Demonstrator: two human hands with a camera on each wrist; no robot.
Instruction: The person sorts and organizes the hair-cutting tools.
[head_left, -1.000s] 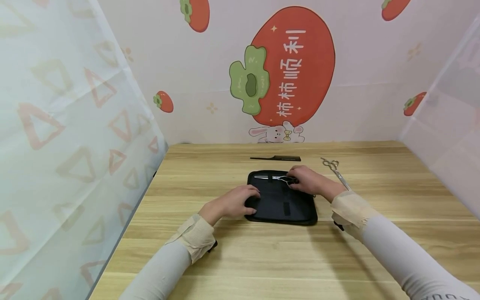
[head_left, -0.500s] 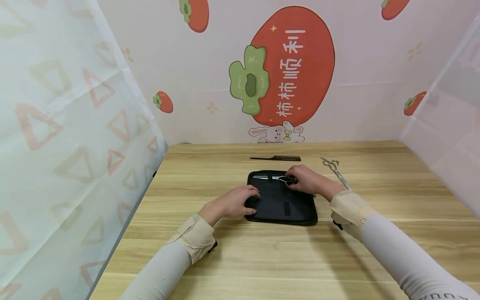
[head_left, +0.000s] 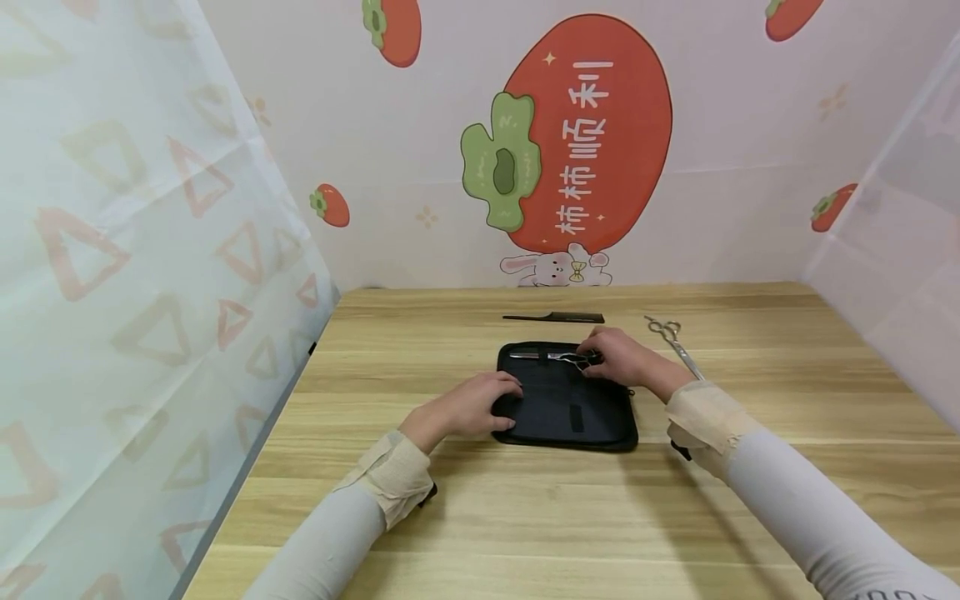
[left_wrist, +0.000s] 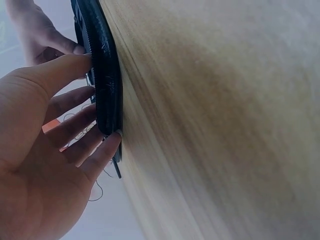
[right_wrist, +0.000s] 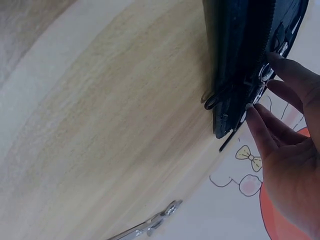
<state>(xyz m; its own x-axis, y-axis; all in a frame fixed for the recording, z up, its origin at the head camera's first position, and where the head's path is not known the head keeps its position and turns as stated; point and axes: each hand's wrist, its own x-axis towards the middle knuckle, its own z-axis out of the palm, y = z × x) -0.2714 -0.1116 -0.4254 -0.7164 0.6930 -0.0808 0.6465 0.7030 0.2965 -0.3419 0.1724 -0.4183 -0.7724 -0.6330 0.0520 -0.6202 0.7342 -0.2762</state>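
Observation:
A black zippered case (head_left: 543, 400) lies unfolded on the wooden table, its inner side up. Along its far edge is a pair of silver scissors (head_left: 527, 356), blades pointing left and crossed by a small black strap (head_left: 543, 359). My right hand (head_left: 621, 358) pinches their finger loops at the right end; the right wrist view has the fingertips right at the loops. On the case's left edge rests my left hand (head_left: 472, 404), fingers spread and only lightly bent. Up close in the left wrist view, its fingertips touch the zippered side (left_wrist: 104, 85).
Behind the case lies a black rat-tail comb (head_left: 573, 317). A second pair of silver scissors (head_left: 677, 346) is on the table beyond the right forearm, which partly covers it. A second strap (head_left: 576, 418) sits near the case's front. Patterned sheets stand around the table.
Very little differs. The scissors have shifted slightly to the left along with the right fingers, and their blades look darker now. The left hand stays on the case's edge.

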